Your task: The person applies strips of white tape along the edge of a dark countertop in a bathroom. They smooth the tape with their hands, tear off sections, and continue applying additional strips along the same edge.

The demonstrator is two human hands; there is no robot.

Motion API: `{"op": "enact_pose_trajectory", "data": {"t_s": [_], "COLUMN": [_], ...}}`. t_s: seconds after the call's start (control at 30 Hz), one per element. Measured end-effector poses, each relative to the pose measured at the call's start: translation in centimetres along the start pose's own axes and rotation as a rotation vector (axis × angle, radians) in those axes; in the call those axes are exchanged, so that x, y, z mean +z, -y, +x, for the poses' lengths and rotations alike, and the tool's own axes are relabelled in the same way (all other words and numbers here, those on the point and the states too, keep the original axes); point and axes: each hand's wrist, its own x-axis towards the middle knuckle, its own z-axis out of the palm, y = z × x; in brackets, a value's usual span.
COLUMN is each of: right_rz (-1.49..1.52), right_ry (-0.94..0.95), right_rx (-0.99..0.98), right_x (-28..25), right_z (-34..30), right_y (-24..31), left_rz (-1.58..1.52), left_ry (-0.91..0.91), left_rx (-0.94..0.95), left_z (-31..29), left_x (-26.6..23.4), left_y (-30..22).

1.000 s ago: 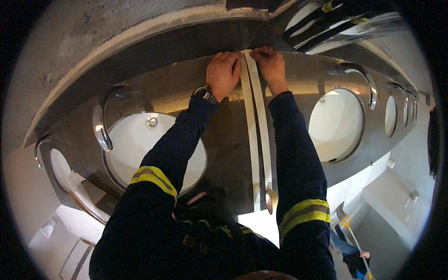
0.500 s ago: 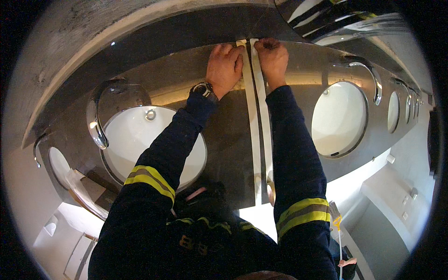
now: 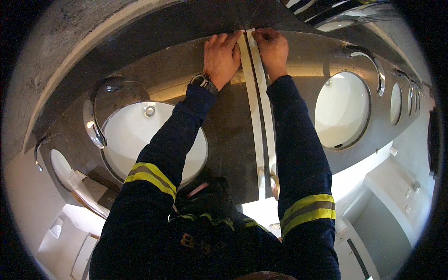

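Hands (image 3: 221,59) at tape (image 3: 252,98); basin (image 3: 133,140): drain (image 3: 149,111), seemingly metal.

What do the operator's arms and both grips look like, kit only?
Left sleeve and right sleeve: long, dark navy, each with a yellow band split by a grey-brown stripe. Left grip and right grip: five-fingered hands, ungloved. Dark watch with silvery trim on the left wrist. No cables visible.

Left of two head-worn fisheyes; upright, looking down and forward over navy sleeves with yellow bands (image 3: 170,137), near and large; bare left hand (image 3: 222,58) and bare right hand (image 3: 274,52) farther off, high in view; dark glossy counter (image 3: 228,140) spans mid-frame, edges bowing.
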Motion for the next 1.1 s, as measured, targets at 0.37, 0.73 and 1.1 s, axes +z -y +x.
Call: {"op": "enact_pose_trajectory", "data": {"t_s": [0.37,0.73,1.1], "right_rz": [0.026,0.255,-0.019], "right_ry": [-0.008,0.093,-0.033], "right_rx": [-0.036,0.108,-0.107], "right_x": [0.1,-2.0,0.1], "right_z": [-0.2,0.0,0.4], "right_y": [0.3,1.1,-0.1], "left_rz": [-0.035,-0.027,-0.004], "left_ry": [-0.02,-0.058,-0.084], "left_rx": [-0.021,-0.005,0.025], "left_z": [0.3,0.3,0.2], "left_x": [-0.2,0.0,0.3], "left_y": [-0.1,-0.2,0.2]}}
